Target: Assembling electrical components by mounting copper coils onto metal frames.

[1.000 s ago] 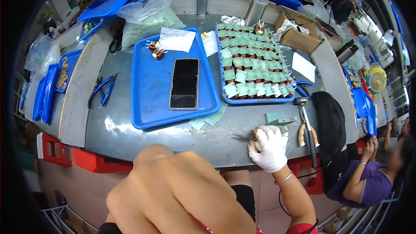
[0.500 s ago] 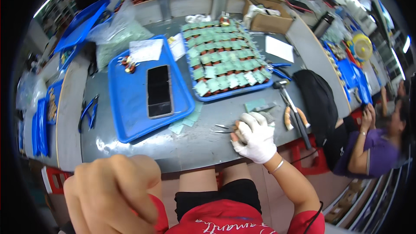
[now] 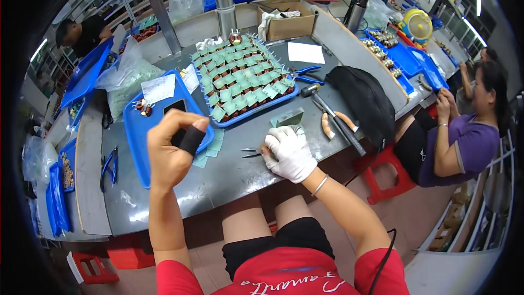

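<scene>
My left hand [image 3: 173,147] is raised above the near side of the blue tray [image 3: 143,161], its fingers curled and a black wrap around one digit. Whatever those fingers may hold is hidden. In a white glove, my right hand [image 3: 289,154] rests low over the table, closed around a metal tool with two thin prongs [image 3: 251,153] pointing left. Just beyond it lies a grey-green block [image 3: 290,117]. A phone [image 3: 176,107] lies in the blue tray, partly behind my left hand, near a small copper-wound coil [image 3: 143,107].
Rows of coils topped with green squares [image 3: 240,82] fill a second tray. Right of it lie blue-handled pliers [image 3: 307,71], a hammer [image 3: 333,114] and a black bag [image 3: 363,101]. Blue cutters [image 3: 109,168] lie at left. A person in purple [image 3: 464,142] sits at right.
My left hand has moved away from the view's lower left and now hovers by the blue tray. The view has shifted; my right hand keeps its grip on the pronged tool.
</scene>
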`<control>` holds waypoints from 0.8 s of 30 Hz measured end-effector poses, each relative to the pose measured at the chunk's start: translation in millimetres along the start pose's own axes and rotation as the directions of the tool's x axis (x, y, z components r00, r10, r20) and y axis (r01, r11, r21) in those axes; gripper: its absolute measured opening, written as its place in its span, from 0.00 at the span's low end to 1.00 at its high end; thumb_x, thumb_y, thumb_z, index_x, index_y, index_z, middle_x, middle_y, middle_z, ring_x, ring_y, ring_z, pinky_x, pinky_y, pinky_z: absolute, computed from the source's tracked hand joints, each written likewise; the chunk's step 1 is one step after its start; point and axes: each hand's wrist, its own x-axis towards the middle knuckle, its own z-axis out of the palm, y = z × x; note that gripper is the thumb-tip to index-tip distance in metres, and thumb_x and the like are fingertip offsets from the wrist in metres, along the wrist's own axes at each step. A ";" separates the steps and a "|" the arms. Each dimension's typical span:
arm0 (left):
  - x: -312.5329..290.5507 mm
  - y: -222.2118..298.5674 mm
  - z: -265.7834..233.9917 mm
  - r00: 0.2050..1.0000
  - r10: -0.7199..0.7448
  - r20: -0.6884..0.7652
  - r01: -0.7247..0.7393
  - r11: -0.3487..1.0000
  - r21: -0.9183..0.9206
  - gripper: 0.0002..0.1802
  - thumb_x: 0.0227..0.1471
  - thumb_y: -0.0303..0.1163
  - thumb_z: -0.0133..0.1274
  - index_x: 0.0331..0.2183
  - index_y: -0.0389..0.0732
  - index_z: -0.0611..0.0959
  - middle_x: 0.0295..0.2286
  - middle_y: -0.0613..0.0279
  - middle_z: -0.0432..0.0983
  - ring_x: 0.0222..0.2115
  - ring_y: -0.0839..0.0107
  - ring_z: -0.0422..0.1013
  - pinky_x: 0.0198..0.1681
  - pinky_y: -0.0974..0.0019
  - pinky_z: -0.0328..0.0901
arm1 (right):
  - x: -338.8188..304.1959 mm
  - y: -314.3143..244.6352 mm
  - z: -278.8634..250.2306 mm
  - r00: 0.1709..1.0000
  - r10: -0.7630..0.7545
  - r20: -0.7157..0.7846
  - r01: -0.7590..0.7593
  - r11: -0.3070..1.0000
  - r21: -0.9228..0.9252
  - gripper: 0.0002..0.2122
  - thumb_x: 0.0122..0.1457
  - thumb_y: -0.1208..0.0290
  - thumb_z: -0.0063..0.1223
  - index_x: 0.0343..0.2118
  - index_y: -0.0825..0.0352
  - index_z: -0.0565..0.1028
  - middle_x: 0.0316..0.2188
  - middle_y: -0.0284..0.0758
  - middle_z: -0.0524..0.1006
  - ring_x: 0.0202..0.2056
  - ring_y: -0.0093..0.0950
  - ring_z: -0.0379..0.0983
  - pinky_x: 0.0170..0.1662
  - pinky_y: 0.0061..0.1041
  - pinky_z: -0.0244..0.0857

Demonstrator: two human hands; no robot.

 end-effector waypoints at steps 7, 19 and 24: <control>-112.7 -66.0 4.6 0.902 -0.043 -0.430 0.211 0.913 0.350 0.04 0.46 0.26 0.61 0.27 0.37 0.83 0.21 0.57 0.74 0.21 0.67 0.69 0.26 0.66 0.63 | 4.3 -9.9 -4.2 0.998 -0.019 -0.065 0.015 0.999 -0.052 0.08 0.47 0.67 0.56 0.28 0.62 0.70 0.31 0.36 0.72 0.35 0.37 0.70 0.38 0.40 0.61; -146.8 -85.4 0.8 0.762 -0.349 -0.546 0.491 0.861 0.135 0.30 0.49 0.38 0.61 0.11 0.34 0.62 0.09 0.55 0.52 0.13 0.68 0.46 0.16 0.60 0.46 | -10.6 -5.8 10.0 0.951 0.286 -0.114 -0.265 0.949 0.173 0.10 0.60 0.65 0.51 0.28 0.64 0.80 0.24 0.38 0.79 0.24 0.38 0.75 0.29 0.32 0.68; -147.1 -86.5 2.3 0.765 -0.353 -0.539 0.505 0.848 0.162 0.29 0.49 0.40 0.62 0.11 0.35 0.65 0.09 0.52 0.57 0.12 0.63 0.48 0.16 0.60 0.48 | -12.2 -1.8 15.0 0.960 0.277 -0.049 -0.263 0.946 0.190 0.12 0.60 0.63 0.51 0.25 0.64 0.79 0.23 0.39 0.77 0.23 0.39 0.74 0.28 0.32 0.67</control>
